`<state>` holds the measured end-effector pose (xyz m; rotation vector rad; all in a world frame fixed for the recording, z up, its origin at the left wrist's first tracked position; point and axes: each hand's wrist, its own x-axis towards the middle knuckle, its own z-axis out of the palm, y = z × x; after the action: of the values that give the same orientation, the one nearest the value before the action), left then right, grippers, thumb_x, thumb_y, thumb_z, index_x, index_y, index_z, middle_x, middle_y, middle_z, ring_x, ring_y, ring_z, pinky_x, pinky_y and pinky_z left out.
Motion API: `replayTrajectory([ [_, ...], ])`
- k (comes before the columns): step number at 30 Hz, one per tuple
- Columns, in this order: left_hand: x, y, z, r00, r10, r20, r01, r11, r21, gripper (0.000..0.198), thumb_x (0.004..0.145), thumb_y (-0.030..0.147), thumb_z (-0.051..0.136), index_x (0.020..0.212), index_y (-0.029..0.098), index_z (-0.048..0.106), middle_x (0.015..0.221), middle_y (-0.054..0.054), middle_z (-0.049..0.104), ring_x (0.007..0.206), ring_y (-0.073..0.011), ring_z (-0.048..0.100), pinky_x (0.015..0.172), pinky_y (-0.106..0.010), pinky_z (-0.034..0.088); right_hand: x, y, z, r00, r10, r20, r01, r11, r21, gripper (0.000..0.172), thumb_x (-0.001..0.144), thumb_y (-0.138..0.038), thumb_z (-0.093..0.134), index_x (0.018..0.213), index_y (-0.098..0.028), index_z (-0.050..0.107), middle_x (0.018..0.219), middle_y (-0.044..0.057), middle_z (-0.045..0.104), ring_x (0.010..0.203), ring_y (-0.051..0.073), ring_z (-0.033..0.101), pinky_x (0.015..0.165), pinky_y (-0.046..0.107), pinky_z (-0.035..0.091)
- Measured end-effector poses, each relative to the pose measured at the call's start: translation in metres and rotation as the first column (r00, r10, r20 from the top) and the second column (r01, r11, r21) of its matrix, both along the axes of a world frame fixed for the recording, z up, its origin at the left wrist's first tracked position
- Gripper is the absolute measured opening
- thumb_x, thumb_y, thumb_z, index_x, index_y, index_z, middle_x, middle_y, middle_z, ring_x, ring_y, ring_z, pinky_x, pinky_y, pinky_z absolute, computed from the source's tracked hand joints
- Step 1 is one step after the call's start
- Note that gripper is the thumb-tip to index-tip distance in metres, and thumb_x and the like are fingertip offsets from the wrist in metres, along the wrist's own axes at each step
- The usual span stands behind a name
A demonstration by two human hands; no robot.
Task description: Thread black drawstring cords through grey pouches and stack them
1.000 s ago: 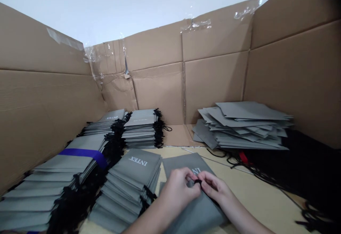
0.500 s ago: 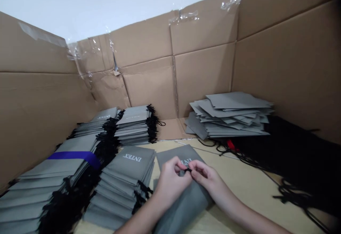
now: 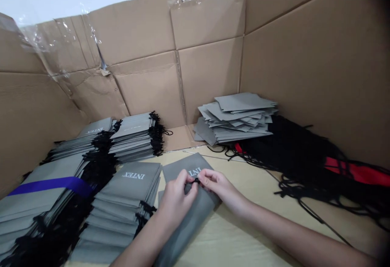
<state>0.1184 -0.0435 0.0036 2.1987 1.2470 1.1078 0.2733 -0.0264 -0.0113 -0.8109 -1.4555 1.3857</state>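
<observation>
My left hand (image 3: 178,196) and my right hand (image 3: 217,184) meet over a grey pouch (image 3: 189,222) with white INTEX lettering. Between their fingertips is a small black cord (image 3: 196,180), pinched from both sides. The pouch lies slanted on the pale yellow table surface (image 3: 243,226), partly covered by my left hand and forearm. Just left of it sits a fanned stack of grey INTEX pouches (image 3: 128,181) with black cords along its right edge.
More corded pouch stacks (image 3: 131,137) stand at the left, one under a purple band (image 3: 50,184). A loose grey stack (image 3: 240,117) and black cords (image 3: 298,149) with red bands (image 3: 359,172) lie right. Cardboard walls (image 3: 210,68) surround the table.
The view has swung right, so everything sits further left and more red band shows among the cords. Both hands still pinch the black cord, with their fingers slightly shifted.
</observation>
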Motion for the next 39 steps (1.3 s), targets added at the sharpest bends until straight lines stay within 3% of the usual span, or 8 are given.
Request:
replayTrajectory([
  [5,-0.001,0.001,-0.001,0.998,-0.047,-0.033,0.047,0.999,0.003,0.006,0.079,0.018,0.048,0.075,0.02,0.044,0.067,0.002,0.056,0.059,-0.0113,0.052,0.054,-0.019,0.033,0.004,0.009,-0.007,0.998,0.052,-0.027,-0.051,0.997,0.055,0.028,0.073,-0.043,0.065,0.081,-0.019,0.052,0.069,-0.004,0.05,0.061,0.011,0.044,0.058,0.022,0.032],
  [9,-0.001,0.003,-0.003,0.997,-0.069,0.025,0.07,0.996,-0.05,0.008,0.077,0.017,0.048,0.078,0.021,0.042,0.068,0.003,0.055,0.058,-0.0105,0.051,0.053,-0.019,0.033,0.01,0.011,-0.003,0.991,0.034,0.128,-0.063,0.971,0.229,0.016,0.076,-0.032,0.064,0.081,-0.018,0.059,0.077,-0.001,0.056,0.074,0.014,0.05,0.066,0.024,0.035],
  [13,-0.001,0.004,-0.004,0.996,-0.08,0.042,0.084,0.993,-0.087,0.011,0.075,0.018,0.05,0.078,0.021,0.04,0.064,0.005,0.05,0.053,-0.0096,0.047,0.051,-0.019,0.031,0.012,0.008,0.001,0.972,-0.042,0.23,-0.026,0.958,0.285,0.015,0.077,-0.031,0.061,0.074,-0.017,0.06,0.073,-0.001,0.056,0.072,0.015,0.05,0.065,0.024,0.035],
  [18,0.0,0.003,0.0,0.992,-0.116,0.053,0.122,0.983,-0.139,0.013,0.078,0.018,0.048,0.09,0.021,0.043,0.055,0.008,0.043,0.051,-0.0105,0.043,0.052,-0.019,0.029,0.008,0.003,0.002,0.955,-0.116,0.274,0.033,0.956,0.291,0.023,0.083,-0.037,0.052,0.072,-0.017,0.053,0.069,-0.002,0.05,0.065,0.013,0.045,0.059,0.023,0.032],
  [21,0.002,0.001,0.002,0.985,-0.127,0.12,0.151,0.964,-0.219,0.02,0.079,0.017,0.048,0.099,0.021,0.043,0.065,0.005,0.053,0.061,-0.0127,0.052,0.056,-0.02,0.034,0.006,0.001,0.002,0.947,-0.182,0.264,0.098,0.949,0.301,0.022,0.083,-0.035,0.05,0.07,-0.018,0.05,0.066,-0.003,0.046,0.062,0.012,0.041,0.056,0.023,0.03],
  [30,0.008,0.0,-0.002,0.945,-0.194,0.263,0.263,0.93,-0.258,0.023,0.082,0.014,0.042,0.104,0.022,0.039,0.086,-0.003,0.065,0.085,-0.0154,0.061,0.08,-0.029,0.04,0.001,0.006,-0.007,0.984,-0.178,0.029,0.173,0.979,0.11,0.025,0.077,-0.04,0.053,0.067,-0.018,0.046,0.058,-0.005,0.04,0.053,0.011,0.039,0.051,0.023,0.03],
  [34,0.006,0.004,-0.004,0.939,-0.142,0.314,0.252,0.904,-0.346,0.022,0.08,0.021,0.049,0.1,0.019,0.042,0.074,0.0,0.063,0.071,-0.0143,0.059,0.066,-0.024,0.04,0.002,0.004,-0.007,0.974,-0.215,0.073,0.203,0.968,0.144,0.022,0.078,-0.037,0.053,0.069,-0.018,0.048,0.061,-0.004,0.042,0.056,0.011,0.04,0.053,0.023,0.032],
  [39,0.003,0.008,0.001,0.929,-0.037,0.368,0.25,0.797,-0.549,0.029,0.068,0.041,0.063,0.071,0.014,0.054,0.055,0.004,0.051,0.052,-0.0095,0.046,0.051,-0.019,0.03,0.006,-0.002,-0.001,0.958,-0.234,0.167,0.186,0.947,0.261,0.02,0.084,-0.037,0.049,0.076,-0.019,0.05,0.067,-0.003,0.045,0.06,0.011,0.041,0.054,0.022,0.032],
])
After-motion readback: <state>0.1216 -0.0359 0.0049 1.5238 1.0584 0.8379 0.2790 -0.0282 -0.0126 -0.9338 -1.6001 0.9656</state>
